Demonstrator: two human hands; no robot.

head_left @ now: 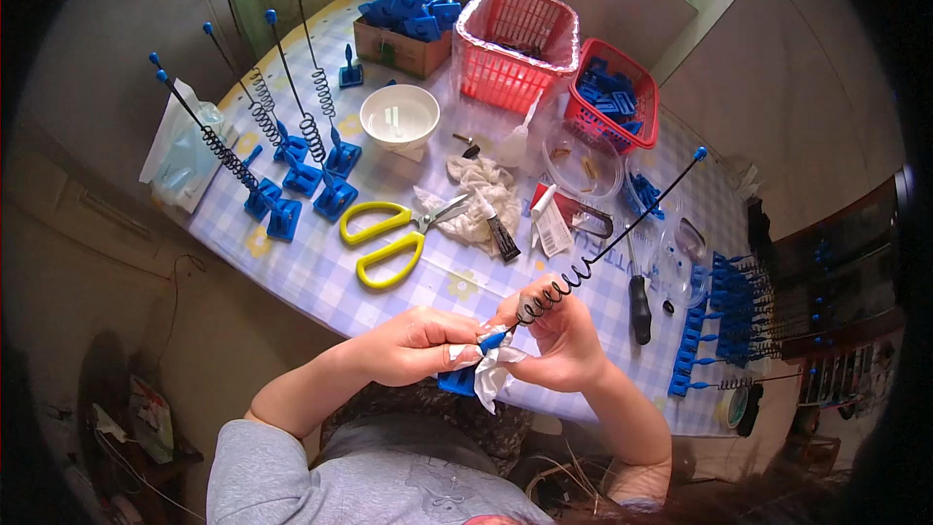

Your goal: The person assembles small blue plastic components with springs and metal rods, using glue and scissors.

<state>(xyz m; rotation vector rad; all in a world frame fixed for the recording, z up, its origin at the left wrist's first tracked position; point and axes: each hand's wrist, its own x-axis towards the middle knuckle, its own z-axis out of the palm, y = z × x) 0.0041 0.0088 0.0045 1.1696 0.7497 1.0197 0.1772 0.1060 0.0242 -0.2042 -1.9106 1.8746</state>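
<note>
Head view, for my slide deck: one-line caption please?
Both hands wipe a spring-wrapped blue rod with white tissue.

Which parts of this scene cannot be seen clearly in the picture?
Head view only:
- Blue plastic base of the black spring antenna: mostly hidden by the left hand and white cloth.
- Red plastic basket: contents too dark to tell.
- Right hand: palm turned away.
- Floor clutter, lower left: blurred near the rim.

hands [491, 342], spring antenna [583, 267], white cloth [494, 371], scissors [394, 231]
</note>
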